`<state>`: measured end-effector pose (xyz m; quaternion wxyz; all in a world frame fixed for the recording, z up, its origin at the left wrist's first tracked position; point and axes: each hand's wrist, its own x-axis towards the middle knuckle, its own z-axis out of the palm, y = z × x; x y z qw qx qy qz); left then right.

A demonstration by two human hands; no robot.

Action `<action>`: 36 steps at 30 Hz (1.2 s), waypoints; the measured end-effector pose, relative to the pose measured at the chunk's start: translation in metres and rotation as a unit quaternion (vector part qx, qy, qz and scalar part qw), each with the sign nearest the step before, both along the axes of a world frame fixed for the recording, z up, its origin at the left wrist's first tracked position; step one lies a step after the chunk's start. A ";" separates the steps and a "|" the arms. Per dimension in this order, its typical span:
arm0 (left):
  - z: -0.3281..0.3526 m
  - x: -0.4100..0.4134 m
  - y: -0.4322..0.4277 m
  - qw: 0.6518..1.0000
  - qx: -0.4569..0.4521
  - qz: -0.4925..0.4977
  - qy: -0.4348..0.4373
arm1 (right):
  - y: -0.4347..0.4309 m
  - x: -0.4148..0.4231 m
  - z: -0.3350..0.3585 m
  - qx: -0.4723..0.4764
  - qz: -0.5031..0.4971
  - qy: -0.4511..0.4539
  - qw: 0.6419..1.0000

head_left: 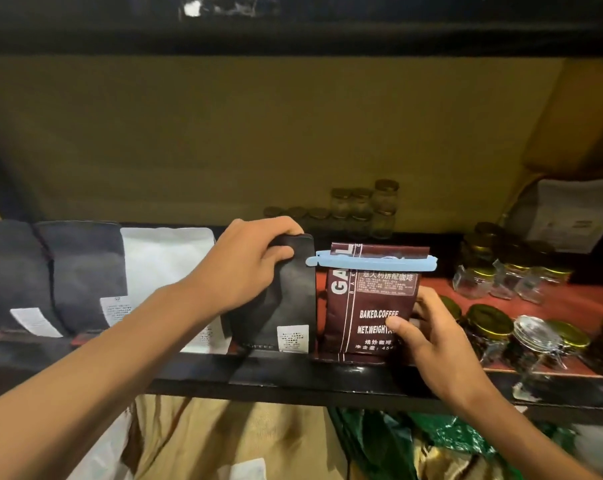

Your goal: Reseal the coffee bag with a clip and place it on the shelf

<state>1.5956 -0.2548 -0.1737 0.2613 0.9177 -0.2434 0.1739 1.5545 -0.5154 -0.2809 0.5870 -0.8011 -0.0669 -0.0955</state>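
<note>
A dark red coffee bag [365, 299] with white lettering stands upright on the shelf [293, 374], near its front edge. A long light-blue clip [371, 263] is clamped across its folded top. My right hand [428, 337] grips the bag's lower right side, thumb on the front. My left hand [255, 265] holds the top of a black pouch [286, 306] standing just left of the red bag, touching or nearly touching it.
More pouches stand on the left: two black [85, 271] and one white [168, 258]. Several glass jars with gold lids [494, 323] crowd the red shelf surface to the right, and small jars [362, 206] sit at the back. Bags lie below the shelf.
</note>
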 end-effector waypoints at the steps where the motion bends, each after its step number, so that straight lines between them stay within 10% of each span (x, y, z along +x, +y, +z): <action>1: 0.001 0.001 0.000 1.000 -0.001 0.001 0.012 | 0.001 -0.001 0.000 -0.005 -0.005 -0.004 1.000; 20: 0.004 -0.004 -0.004 0.999 0.024 -0.006 0.031 | 0.009 -0.025 0.039 0.024 -0.099 0.075 0.992; 23: 0.004 -0.003 -0.002 0.999 0.025 -0.009 0.031 | 0.014 -0.038 0.066 -0.173 -0.245 -0.071 0.951; 26: 0.004 -0.002 -0.002 0.999 0.029 -0.011 0.031 | 0.026 -0.027 0.094 -0.318 -0.183 -0.219 0.904; 36: 0.001 -0.002 0.001 0.999 0.034 -0.011 -0.009 | 0.051 -0.003 0.081 -0.528 -0.053 -0.157 0.833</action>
